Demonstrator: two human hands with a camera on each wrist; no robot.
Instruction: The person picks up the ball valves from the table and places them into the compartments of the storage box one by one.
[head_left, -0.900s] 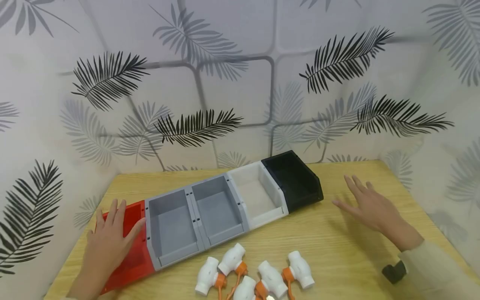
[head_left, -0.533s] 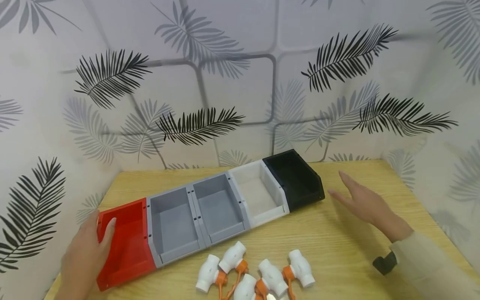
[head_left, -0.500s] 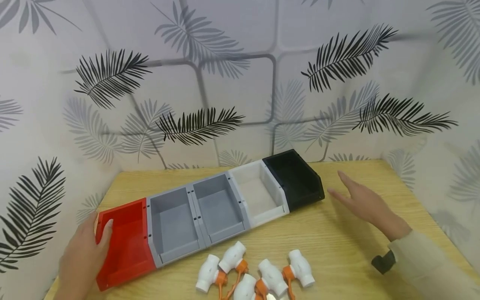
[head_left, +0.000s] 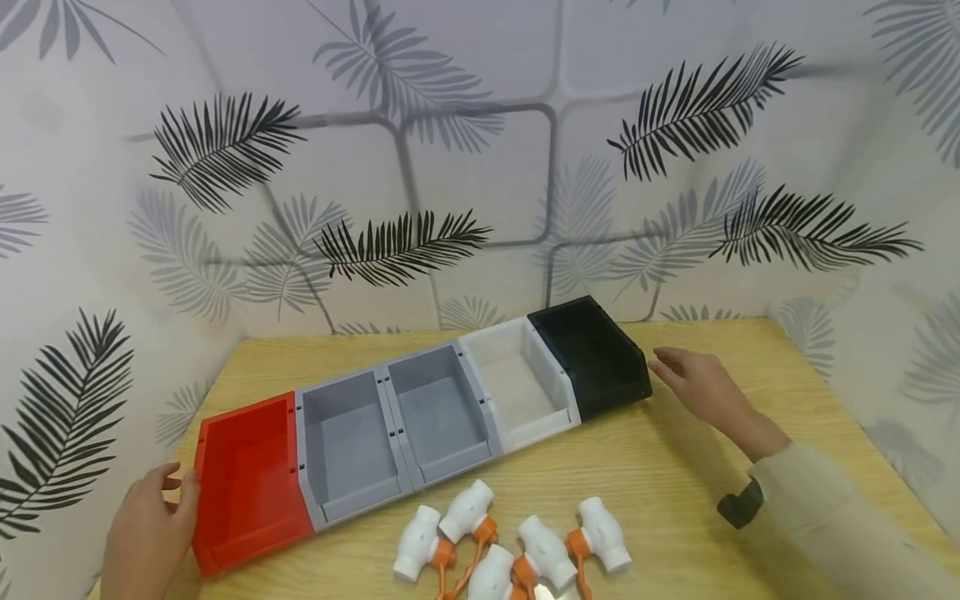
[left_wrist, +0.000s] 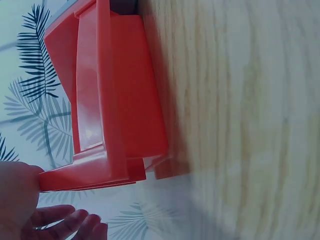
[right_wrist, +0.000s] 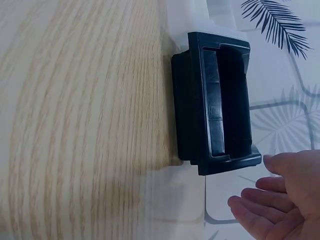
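Note:
A row of joined plastic bins lies slantwise on the table: a red bin [head_left: 247, 475] at the left end, two grey bins [head_left: 348, 446] [head_left: 438, 412], a white bin [head_left: 517, 379], and a black bin [head_left: 592, 354] at the right end. My left hand [head_left: 150, 529] is at the red bin's outer side; in the left wrist view its thumb meets the rim corner, while the fingers curve loosely below, apart from it. Beside the black bin's outer end is my right hand [head_left: 708, 387], fingers loosely bent, thumb close to the rim in the right wrist view. Whether it touches cannot be told.
Several white plastic valves [head_left: 546, 552] with orange handles lie on the wooden table [head_left: 675, 517] in front of the bins. Leaf-patterned cloth [head_left: 480, 167] rises behind the table and along both sides. A dark band [head_left: 741, 504] sits at the right sleeve [head_left: 825, 508].
My left hand has drawn back from over the red bin to its outer left side. My right hand has moved left to the black bin's end, its fingers bending. The bins have stayed put.

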